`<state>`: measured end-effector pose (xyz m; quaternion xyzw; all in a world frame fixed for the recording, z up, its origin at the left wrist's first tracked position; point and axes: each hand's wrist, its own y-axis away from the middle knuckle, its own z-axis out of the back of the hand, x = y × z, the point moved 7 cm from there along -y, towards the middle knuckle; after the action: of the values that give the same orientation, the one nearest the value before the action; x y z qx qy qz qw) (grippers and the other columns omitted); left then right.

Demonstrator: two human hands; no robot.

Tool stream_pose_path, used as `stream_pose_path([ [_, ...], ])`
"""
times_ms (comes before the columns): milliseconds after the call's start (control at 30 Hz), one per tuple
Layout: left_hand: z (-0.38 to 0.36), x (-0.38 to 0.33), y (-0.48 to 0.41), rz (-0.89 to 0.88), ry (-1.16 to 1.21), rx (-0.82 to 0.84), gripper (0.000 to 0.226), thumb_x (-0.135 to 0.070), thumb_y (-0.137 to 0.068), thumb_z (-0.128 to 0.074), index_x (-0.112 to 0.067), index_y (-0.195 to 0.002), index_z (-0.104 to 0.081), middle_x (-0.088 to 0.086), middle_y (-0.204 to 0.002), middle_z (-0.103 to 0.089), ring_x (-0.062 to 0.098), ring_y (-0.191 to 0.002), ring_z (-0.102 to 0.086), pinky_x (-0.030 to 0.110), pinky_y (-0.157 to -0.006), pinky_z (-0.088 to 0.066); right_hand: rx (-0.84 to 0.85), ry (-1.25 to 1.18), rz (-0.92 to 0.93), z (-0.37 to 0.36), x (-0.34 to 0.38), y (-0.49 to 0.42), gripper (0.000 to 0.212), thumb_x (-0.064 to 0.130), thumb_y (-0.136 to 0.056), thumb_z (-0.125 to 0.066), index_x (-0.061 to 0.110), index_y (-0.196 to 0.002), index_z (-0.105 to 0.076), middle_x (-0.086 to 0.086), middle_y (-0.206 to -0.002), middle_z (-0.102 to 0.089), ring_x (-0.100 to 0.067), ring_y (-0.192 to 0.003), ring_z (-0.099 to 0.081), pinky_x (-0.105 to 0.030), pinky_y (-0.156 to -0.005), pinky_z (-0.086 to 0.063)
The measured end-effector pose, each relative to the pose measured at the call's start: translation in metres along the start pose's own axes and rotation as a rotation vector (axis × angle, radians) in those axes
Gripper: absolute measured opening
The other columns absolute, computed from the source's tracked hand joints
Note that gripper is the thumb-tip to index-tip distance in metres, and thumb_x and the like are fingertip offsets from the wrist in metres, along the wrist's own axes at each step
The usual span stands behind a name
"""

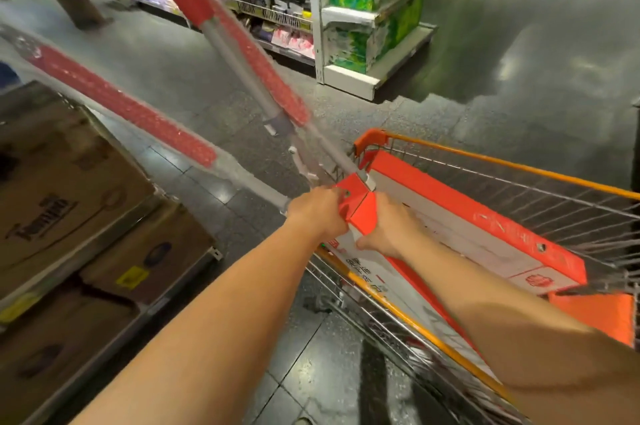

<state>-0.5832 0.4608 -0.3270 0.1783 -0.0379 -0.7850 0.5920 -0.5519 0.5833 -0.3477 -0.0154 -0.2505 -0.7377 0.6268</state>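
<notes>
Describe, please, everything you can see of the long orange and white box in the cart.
The box is long and flat-sided, cardboard by its look, orange-red and white with printed characters on its side. It lies lengthwise in the wire cart, one end raised over the cart's rim, where the left hand and right hand grip it.

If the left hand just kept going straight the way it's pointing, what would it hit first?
The left hand grips the red end of the box, so it would push straight into that. Beyond, roughly in line, sits the cart's orange corner, though depth is unclear.
</notes>
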Motion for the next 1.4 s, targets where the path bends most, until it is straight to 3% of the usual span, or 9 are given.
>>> stream_pose_path([
  [300,0.016,0.001,-0.003,0.035,0.126,-0.008,0.066,-0.051,-0.072,-0.073,-0.021,-0.126,-0.049,0.002,-0.12,-0.062,0.027,-0.11,-0.06,0.039,-0.086,-0.049,-0.156,-0.172,-0.047,0.031,-0.018,0.006,0.076,0.033,-0.055,-0.084,0.018,-0.12,-0.047,-0.011,-0.108,-0.065,-0.034,-0.101,-0.063,-0.033,-0.072,-0.047],
  [667,0.062,-0.074,0.001,-0.23,0.276,0.019,0.102,-0.08,-0.06,-0.063,-0.018,-0.138,-0.039,0.007,-0.138,-0.049,0.03,-0.123,-0.052,0.043,-0.101,-0.043,-0.515,-0.407,-0.161,0.117,-0.06,0.083,0.074,0.028,-0.047,-0.085,0.025,-0.114,-0.054,-0.007,-0.103,-0.068,-0.029,-0.094,-0.063,-0.036,-0.076,-0.051],
  [733,0.067,-0.094,0.006,-0.259,0.362,0.035,0.096,-0.076,-0.066,-0.064,-0.015,-0.137,-0.041,0.01,-0.135,-0.05,0.03,-0.126,-0.048,0.041,-0.103,-0.04,-0.627,-0.487,-0.16,0.135,-0.068,0.104,0.075,0.022,-0.046,-0.085,0.026,-0.115,-0.055,-0.003,-0.101,-0.068,-0.023,-0.089,-0.063,-0.033,-0.075,-0.05],
  [867,0.094,-0.137,0.024,-0.424,0.823,0.013,0.105,-0.073,-0.049,-0.077,-0.017,-0.132,-0.042,-0.001,-0.124,-0.062,0.021,-0.118,-0.058,0.041,-0.101,-0.045,-0.857,-0.658,-0.159,0.171,-0.079,0.153,0.07,0.008,-0.049,-0.087,0.026,-0.11,-0.057,0.006,-0.091,-0.067,-0.015,-0.083,-0.062,-0.028,-0.074,-0.048],
  [933,0.114,-0.151,0.035,-0.48,0.951,-0.048,0.09,-0.049,-0.059,-0.085,-0.017,-0.131,-0.04,-0.004,-0.124,-0.061,0.016,-0.116,-0.058,0.04,-0.1,-0.046,-0.971,-0.762,-0.142,0.191,-0.08,0.18,0.065,0.0,-0.051,-0.085,0.025,-0.104,-0.057,0.009,-0.086,-0.066,-0.015,-0.081,-0.062,-0.029,-0.074,-0.052],
  [1000,0.139,-0.166,0.049,-0.562,1.062,-0.099,0.057,-0.029,-0.066,-0.086,-0.023,-0.11,-0.05,-0.005,-0.107,-0.067,0.013,-0.101,-0.064,0.037,-0.092,-0.051,-1.064,-0.833,-0.118,0.212,-0.076,0.205,0.061,-0.008,-0.053,-0.083,0.018,-0.102,-0.058,0.007,-0.085,-0.065,-0.015,-0.081,-0.061,-0.027,-0.074,-0.051],
  [1067,0.163,-0.181,0.064,-0.65,1.124,-0.134,0.041,-0.022,-0.067,-0.086,-0.024,-0.097,-0.057,-0.002,-0.096,-0.07,0.01,-0.087,-0.066,0.029,-0.08,-0.052,-1.146,-0.864,-0.088,0.231,-0.068,0.229,0.06,-0.007,-0.05,-0.083,0.015,-0.099,-0.058,0.002,-0.089,-0.066,-0.017,-0.085,-0.062,-0.032,-0.079,-0.053],
  [1233,0.199,-0.203,0.102,-0.776,1.268,-0.053,0.038,-0.018,-0.072,-0.083,-0.016,-0.104,-0.063,-0.009,-0.091,-0.068,-0.003,-0.078,-0.062,0.008,-0.065,-0.048,-1.314,-0.861,-0.009,0.268,-0.04,0.29,0.055,0.006,-0.048,-0.08,0.013,-0.099,-0.061,-0.001,-0.093,-0.069,-0.018,-0.086,-0.066,-0.035,-0.079,-0.055],
  [1400,0.204,-0.224,0.135,-0.858,1.312,0.125,0.037,-0.02,-0.075,-0.08,-0.022,-0.108,-0.061,-0.012,-0.093,-0.068,0.003,-0.087,-0.063,0.02,-0.075,-0.048,-1.42,-0.804,0.077,0.293,-0.012,0.348,0.049,0.007,-0.056,-0.077,0.008,-0.103,-0.062,-0.013,-0.101,-0.07,-0.027,-0.094,-0.066,-0.043,-0.084,-0.056],
])
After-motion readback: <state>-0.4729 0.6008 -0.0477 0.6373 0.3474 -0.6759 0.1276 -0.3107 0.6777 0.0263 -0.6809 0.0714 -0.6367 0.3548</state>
